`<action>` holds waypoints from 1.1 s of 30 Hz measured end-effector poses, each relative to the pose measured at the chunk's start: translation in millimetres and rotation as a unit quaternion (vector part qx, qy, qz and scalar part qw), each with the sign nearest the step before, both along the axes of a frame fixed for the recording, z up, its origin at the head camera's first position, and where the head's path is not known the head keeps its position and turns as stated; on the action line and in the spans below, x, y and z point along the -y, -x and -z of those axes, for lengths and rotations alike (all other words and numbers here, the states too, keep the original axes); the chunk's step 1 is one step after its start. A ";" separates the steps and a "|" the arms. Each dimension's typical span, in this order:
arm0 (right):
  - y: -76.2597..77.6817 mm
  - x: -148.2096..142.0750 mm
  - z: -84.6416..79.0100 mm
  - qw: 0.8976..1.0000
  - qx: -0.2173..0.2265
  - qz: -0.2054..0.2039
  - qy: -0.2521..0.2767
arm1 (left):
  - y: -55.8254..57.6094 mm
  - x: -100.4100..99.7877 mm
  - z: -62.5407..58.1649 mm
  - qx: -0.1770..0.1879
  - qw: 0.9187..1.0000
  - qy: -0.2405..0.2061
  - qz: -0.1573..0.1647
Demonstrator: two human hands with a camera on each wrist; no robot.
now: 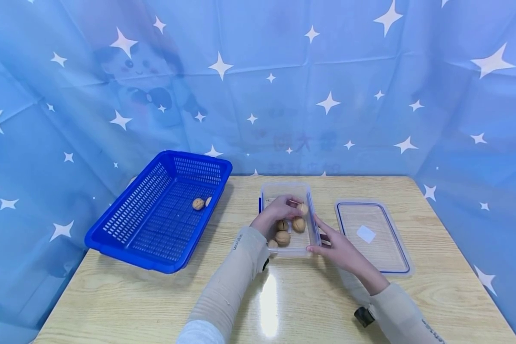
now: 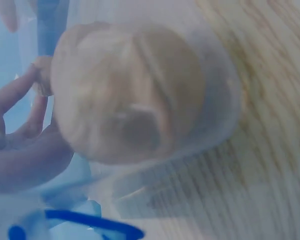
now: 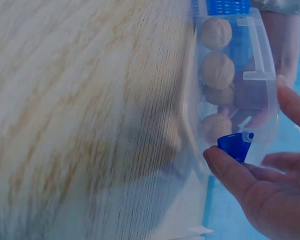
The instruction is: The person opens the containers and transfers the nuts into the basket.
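Observation:
My left hand (image 1: 281,209) reaches into a clear plastic container (image 1: 298,252) and pinches a walnut (image 1: 302,209); through the wall, the left wrist view shows fingertips (image 2: 27,82) on that nut. Below the hand lie several other walnuts (image 1: 282,238). One large blurred walnut (image 2: 130,95) fills the left wrist view behind the clear wall. My right hand (image 1: 341,251) holds the container's right side, thumb at the near corner, fingers along the wall. In the right wrist view its fingers touch beside a blue latch (image 3: 235,146).
A blue slotted basket (image 1: 133,258) stands on the left of the wooden table (image 1: 327,310), with two walnuts (image 1: 198,204) visible at its right side. Right of the container lies a clear lid (image 1: 382,248) with a blue seal and a white label. A starry blue curtain (image 1: 258,95) encloses the table.

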State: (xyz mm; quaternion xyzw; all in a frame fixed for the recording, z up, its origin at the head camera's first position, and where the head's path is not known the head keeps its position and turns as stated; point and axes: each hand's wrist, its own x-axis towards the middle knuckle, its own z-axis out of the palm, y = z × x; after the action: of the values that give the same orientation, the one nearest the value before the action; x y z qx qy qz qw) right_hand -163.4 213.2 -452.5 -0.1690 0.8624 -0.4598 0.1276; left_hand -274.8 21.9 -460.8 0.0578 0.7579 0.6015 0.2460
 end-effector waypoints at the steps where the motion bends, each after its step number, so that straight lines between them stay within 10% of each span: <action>1: 0.0 -0.1 0.2 1.000 0.000 0.000 0.000 | -0.2 0.5 -1.2 0.003 1.000 -0.005 -0.004; 33: 1.0 -1.1 1.4 1.000 0.000 0.000 -0.011 | 17.2 27.1 -37.5 -0.038 0.999 -0.014 -0.008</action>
State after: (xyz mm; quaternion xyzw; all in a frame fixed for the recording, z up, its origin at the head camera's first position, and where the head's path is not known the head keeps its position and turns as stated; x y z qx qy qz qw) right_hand -164.4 214.3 -453.9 -0.1674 0.8677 -0.4500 0.1290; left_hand -292.0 -5.2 -423.3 0.0784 0.7588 0.6111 0.2114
